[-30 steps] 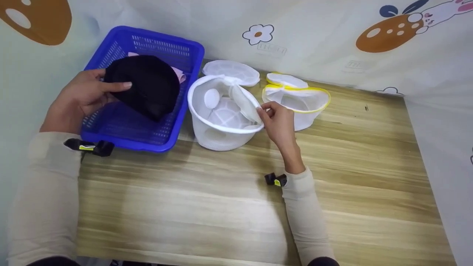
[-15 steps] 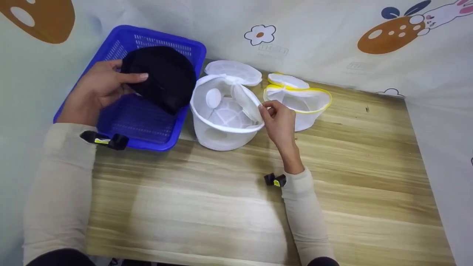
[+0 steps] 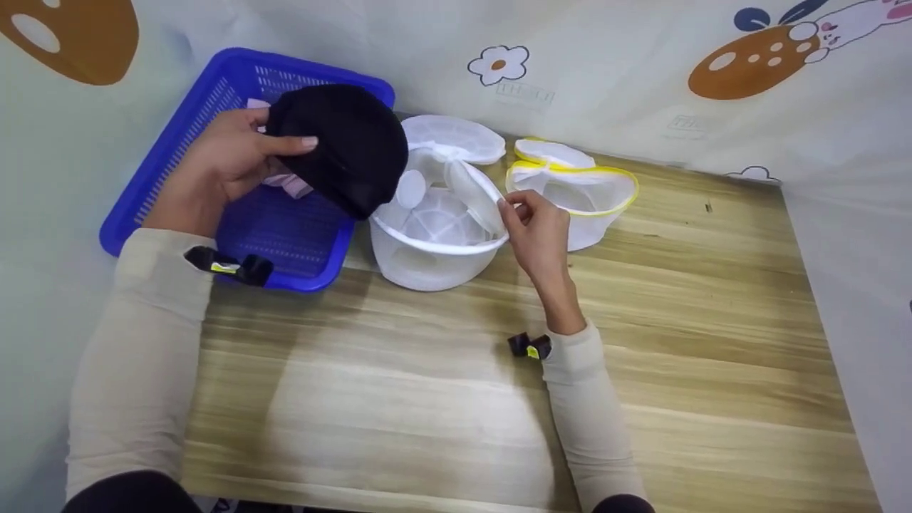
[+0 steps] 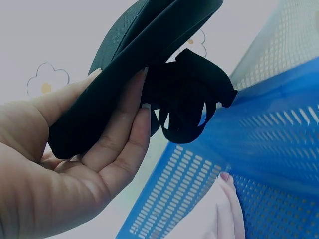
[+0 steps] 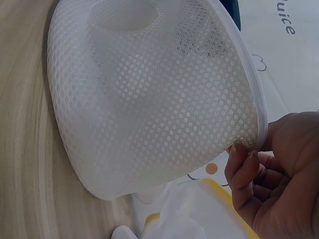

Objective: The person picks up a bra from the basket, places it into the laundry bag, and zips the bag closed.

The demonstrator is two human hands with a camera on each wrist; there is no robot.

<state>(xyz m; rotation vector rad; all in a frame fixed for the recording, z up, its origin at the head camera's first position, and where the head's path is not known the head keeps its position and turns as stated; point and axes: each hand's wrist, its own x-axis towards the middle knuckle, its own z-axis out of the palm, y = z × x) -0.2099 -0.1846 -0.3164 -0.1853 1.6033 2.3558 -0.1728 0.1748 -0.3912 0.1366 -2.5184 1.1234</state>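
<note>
Two hands are at work, and each grip is clamped on something soft. The left hand point(image 3: 231, 157) pinches a black cloth piece point(image 3: 342, 146) by one edge, thumb above and fingers beneath. The right hand point(image 3: 538, 231) nips the rim of a white mesh bag point(image 3: 434, 267) between thumb and fingertips. The black piece is held up over the right side of a blue basket point(image 3: 335, 269), and in the head view it overlaps the bag's near-left rim; whether it touches cannot be told.

Snagging looks the likeliest trouble. The left wrist view shows dark loops point(image 4: 184, 133) hanging beneath the black piece, and one could hook on the basket's edge or the bag's rim if carried too low. The piece is gripped only at one end, so its far side may sag or swing and fold against the opening.

Inside the bag a pale flap point(image 3: 474, 196) leans beside the right hand and narrows the mouth; anything lowered there could land on it and lie crooked. The bag's wall is thin mesh, so a hard push might tip it on the counter point(image 3: 399, 399), or pull the rim from that small pinch. A slip of the left grip could drop the piece onto the pink cloth point(image 3: 288, 184) in the basket, or between the two containers.
</note>
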